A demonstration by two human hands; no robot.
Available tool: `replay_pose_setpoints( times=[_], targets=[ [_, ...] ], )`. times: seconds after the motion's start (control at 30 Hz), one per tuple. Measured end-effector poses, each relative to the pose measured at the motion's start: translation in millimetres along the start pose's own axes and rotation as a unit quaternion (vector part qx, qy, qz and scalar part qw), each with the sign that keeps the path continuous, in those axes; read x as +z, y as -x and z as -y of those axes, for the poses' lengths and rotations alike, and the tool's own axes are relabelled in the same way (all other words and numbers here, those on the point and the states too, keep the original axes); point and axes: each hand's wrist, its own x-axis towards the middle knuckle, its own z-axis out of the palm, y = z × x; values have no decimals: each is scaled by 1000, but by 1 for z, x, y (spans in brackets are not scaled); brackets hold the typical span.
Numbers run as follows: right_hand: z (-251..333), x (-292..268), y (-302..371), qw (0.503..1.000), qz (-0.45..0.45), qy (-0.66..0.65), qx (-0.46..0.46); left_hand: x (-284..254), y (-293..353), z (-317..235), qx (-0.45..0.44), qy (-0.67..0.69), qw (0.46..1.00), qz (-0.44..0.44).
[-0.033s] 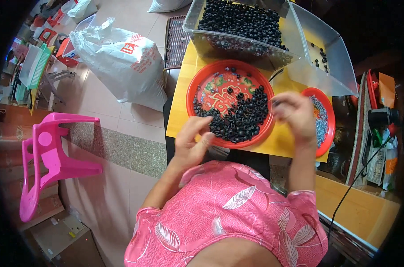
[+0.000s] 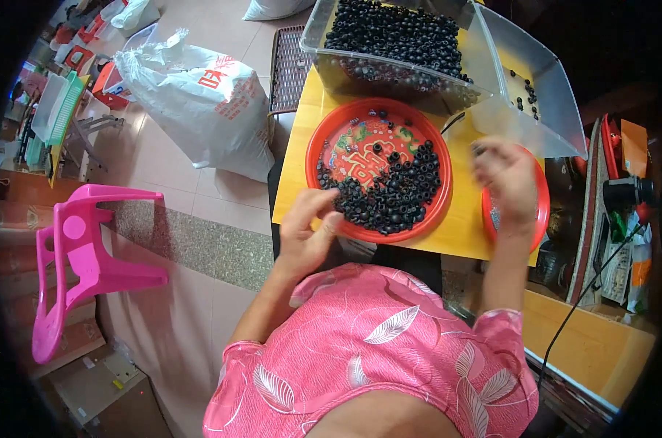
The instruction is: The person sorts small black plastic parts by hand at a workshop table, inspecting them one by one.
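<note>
A round red tray (image 2: pixel 321 131) holds many small black ring-shaped pieces (image 2: pixel 393 201), heaped toward its near and right sides. At its near left rim rests my left hand (image 2: pixel 304 233), fingers curled and thumb apart, with no object visible in it. My right hand (image 2: pixel 507 182), blurred by motion, is over a smaller red tray (image 2: pixel 543 215) to the right. A small dark piece shows at its pinched fingertips, too smeared to make out in detail. This hand covers much of the smaller tray, where some tiny bluish-grey pieces (image 2: pixel 494 213) show.
Both trays stand on a yellow tabletop (image 2: pixel 462 237). Behind them is a clear plastic bin (image 2: pixel 484 55) full of black pieces, and another clear container (image 2: pixel 553 120) with a few. A white sack (image 2: pixel 199 109) and pink plastic chair (image 2: pixel 101 248) stand on the floor to the left.
My right hand has moved right, from beside the large tray's rim to over the smaller tray. My left hand has shifted slightly left.
</note>
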Motion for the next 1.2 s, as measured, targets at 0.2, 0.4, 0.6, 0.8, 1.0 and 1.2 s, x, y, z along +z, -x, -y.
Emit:
replay_pose_setpoints(
  times=[0.2,0.4,0.6,0.8,1.0,1.2],
  targets=[
    [17,-95,-59,952,-198,228,-46,-15,-15,11,-49,-115,991,-35],
    [-13,-19,-21,915,-70,382,-110,9,-56,22,103,-238,964,64],
    [-49,42,-13,889,64,393,-226,51,-104,41,177,-363,889,216],
    [-55,69,-15,849,139,431,-274,46,-107,57,120,-310,924,188],
    [-58,88,-25,802,198,479,-298,6,-67,30,-235,300,923,54],
    [-61,99,-24,766,249,524,-275,-6,-34,21,-294,516,804,8]
  ],
)
